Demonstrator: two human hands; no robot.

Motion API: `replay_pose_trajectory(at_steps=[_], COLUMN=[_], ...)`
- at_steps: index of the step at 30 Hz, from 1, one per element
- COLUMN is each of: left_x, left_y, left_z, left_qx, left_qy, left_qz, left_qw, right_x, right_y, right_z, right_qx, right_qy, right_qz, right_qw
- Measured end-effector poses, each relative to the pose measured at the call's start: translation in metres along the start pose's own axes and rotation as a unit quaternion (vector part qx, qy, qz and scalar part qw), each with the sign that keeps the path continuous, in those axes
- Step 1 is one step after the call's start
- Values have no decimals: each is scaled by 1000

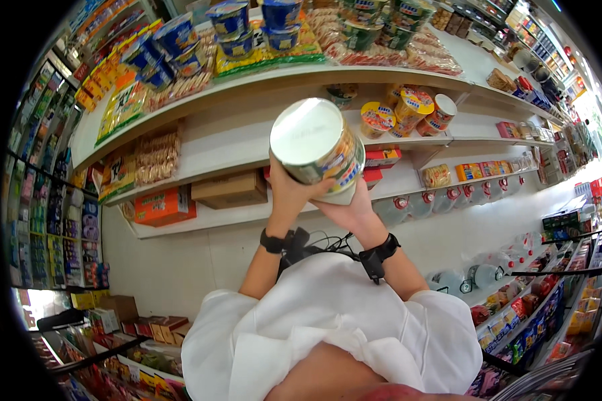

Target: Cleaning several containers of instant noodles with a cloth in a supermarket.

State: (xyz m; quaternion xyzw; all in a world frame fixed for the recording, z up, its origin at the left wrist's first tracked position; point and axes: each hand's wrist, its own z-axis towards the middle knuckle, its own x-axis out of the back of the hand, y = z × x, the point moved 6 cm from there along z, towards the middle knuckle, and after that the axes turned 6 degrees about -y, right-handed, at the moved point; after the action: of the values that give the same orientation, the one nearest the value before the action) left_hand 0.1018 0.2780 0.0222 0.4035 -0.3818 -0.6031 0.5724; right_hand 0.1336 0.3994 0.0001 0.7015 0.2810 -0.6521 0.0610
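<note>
Both my hands are raised in front of my chest, before the shelves. Between them is an instant noodle cup with a green and yellow printed side, its plain white round end tilted up towards me. A white edge shows under it; I cannot tell whether a second cup is there. My left hand wraps the near left side, thumb across the print. My right hand grips low on the right, its fingers partly hidden behind the cup. On the middle shelf beyond stand several yellow and red noodle cups.
The top shelf carries stacked blue noodle cups, green cups and flat noodle packs. Lower down are a brown carton, an orange box and large water bottles. Snack racks stand behind on the right.
</note>
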Motion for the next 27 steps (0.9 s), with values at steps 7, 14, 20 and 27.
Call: replay_pose_trajectory(at_steps=[7, 14, 20, 27], left_x=[46, 48, 38, 43], left_y=[6, -41, -62, -77], left_z=[2, -34, -44, -39], left_qx=[20, 214, 320, 257], left_qy=[42, 42, -12, 43], left_qz=[-16, -310, -627, -218], left_qw=[999, 925, 710, 941], right_x=[0, -9, -4, 43], right_y=[-17, -14, 13, -7], right_z=[5, 10, 26, -4], right_qx=[104, 222, 209, 271], right_qy=[4, 142, 36, 114], right_qz=[-97, -499, -610, -386], right_qw=[990, 825, 763, 874])
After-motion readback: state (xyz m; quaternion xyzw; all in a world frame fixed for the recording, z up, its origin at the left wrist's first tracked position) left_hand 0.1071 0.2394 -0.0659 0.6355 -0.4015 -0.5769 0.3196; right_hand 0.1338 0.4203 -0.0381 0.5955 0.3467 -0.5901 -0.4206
